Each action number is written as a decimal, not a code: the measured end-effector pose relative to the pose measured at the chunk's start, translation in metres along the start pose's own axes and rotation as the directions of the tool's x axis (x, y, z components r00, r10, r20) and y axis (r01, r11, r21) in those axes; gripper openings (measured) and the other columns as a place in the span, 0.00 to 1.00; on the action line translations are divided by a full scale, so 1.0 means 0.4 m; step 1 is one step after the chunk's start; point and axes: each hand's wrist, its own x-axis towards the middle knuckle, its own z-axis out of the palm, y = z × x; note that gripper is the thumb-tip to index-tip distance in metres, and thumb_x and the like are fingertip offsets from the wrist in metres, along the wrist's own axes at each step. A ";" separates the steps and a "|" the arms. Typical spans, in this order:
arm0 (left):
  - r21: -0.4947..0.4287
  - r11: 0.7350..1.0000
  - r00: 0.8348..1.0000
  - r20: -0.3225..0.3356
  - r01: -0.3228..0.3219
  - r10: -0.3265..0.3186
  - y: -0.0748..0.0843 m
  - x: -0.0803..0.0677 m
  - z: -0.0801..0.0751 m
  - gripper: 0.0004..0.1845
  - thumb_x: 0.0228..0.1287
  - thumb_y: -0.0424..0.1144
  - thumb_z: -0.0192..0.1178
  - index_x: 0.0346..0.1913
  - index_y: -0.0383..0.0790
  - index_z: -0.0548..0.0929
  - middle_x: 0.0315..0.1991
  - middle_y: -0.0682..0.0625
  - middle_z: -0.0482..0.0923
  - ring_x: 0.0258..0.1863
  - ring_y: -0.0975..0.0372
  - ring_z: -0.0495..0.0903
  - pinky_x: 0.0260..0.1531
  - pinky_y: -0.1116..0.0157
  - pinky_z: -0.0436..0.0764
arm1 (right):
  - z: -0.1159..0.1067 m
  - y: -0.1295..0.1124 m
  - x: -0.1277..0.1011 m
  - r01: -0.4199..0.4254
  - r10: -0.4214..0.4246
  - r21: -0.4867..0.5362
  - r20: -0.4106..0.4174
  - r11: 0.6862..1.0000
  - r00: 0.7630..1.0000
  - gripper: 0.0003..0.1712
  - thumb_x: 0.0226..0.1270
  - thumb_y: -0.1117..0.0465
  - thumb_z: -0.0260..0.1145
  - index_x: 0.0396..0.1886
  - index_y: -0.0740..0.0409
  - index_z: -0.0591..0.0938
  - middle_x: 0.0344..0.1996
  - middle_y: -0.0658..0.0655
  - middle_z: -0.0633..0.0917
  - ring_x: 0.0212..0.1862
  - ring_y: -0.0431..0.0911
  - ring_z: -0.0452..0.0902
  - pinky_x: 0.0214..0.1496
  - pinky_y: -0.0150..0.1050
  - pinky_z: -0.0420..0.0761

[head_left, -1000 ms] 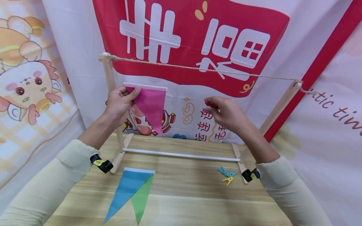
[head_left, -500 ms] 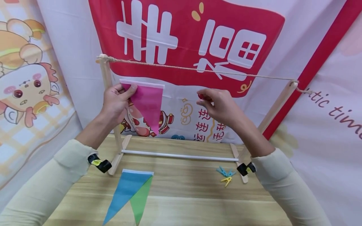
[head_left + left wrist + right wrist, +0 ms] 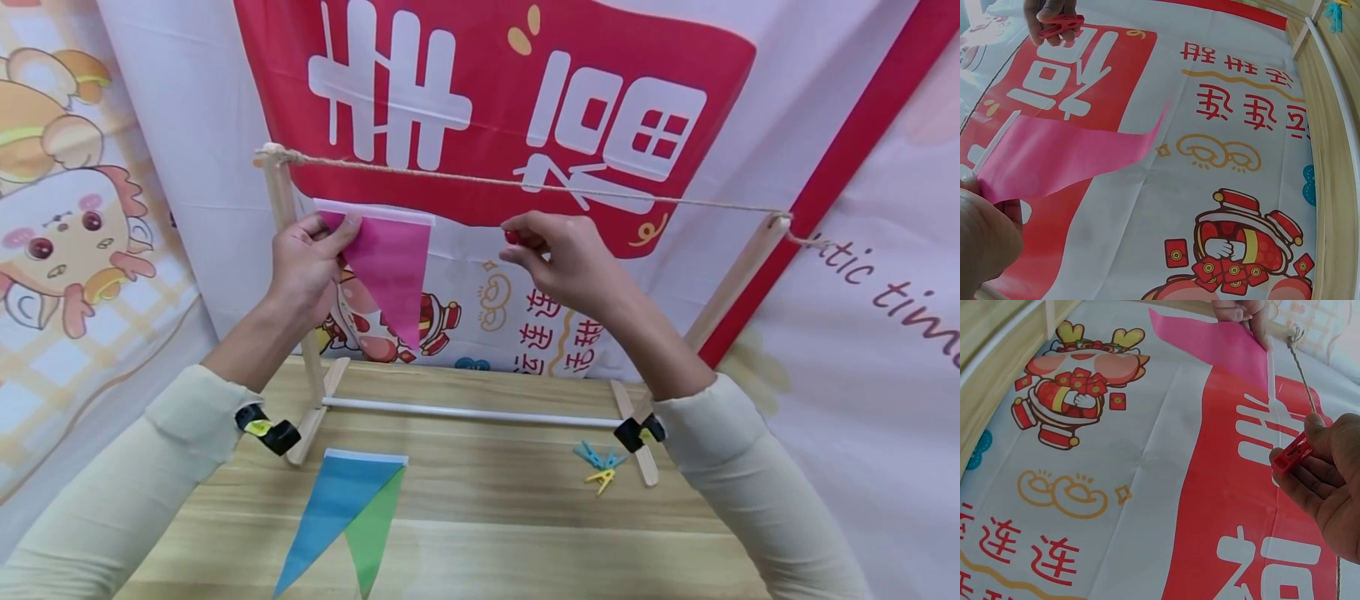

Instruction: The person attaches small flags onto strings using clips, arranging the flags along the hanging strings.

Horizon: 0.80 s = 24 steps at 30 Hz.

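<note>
A pink triangular pennant point(image 3: 393, 262) with a white top band hangs point down from my left hand point(image 3: 303, 262), which pinches its upper left corner between thumb and fingers. The band lies just below the twine point(image 3: 450, 175) strung between two wooden posts. My right hand point(image 3: 562, 254) pinches a small red clothespin point(image 3: 1294, 453), seen best in the right wrist view, to the right of the pennant and below the twine. On the wooden table lie a blue pennant point(image 3: 337, 500) and a green pennant point(image 3: 375, 521), the blue one partly overlapping the green.
Blue clothespins point(image 3: 597, 456) and a yellow clothespin point(image 3: 602, 479) lie near the stand's right foot point(image 3: 645, 462). A white rod point(image 3: 472, 412) joins the two feet low down. The left post point(image 3: 279, 196) rises behind my left hand. A printed cloth point(image 3: 480, 267) hangs behind the stand.
My right hand has moved left and up with the red clothespin, closer to the pink pennant. The left hand has lifted the pennant slightly towards the twine.
</note>
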 end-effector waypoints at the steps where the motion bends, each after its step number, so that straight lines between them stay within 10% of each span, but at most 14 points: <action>1: -0.001 1.000 1.000 -0.003 0.000 0.000 0.002 0.000 0.001 0.30 0.69 0.45 0.79 0.71 0.41 0.88 0.65 0.50 0.89 0.63 0.57 0.88 0.61 0.69 0.90 | 0.000 -0.003 0.004 0.003 -0.003 0.002 -0.002 1.000 1.000 0.22 0.77 0.57 0.78 0.65 0.59 0.89 0.54 0.58 0.95 0.54 0.49 0.95 0.63 0.47 0.94; 24: -0.059 0.998 1.000 -0.005 -0.008 0.008 0.040 0.006 0.027 0.33 0.71 0.46 0.75 0.77 0.42 0.83 0.75 0.48 0.81 0.75 0.54 0.80 0.75 0.63 0.82 | 0.002 -0.067 0.070 -0.001 0.007 0.132 -0.042 0.991 0.999 0.22 0.78 0.58 0.79 0.65 0.60 0.89 0.52 0.57 0.96 0.50 0.47 0.94 0.58 0.43 0.95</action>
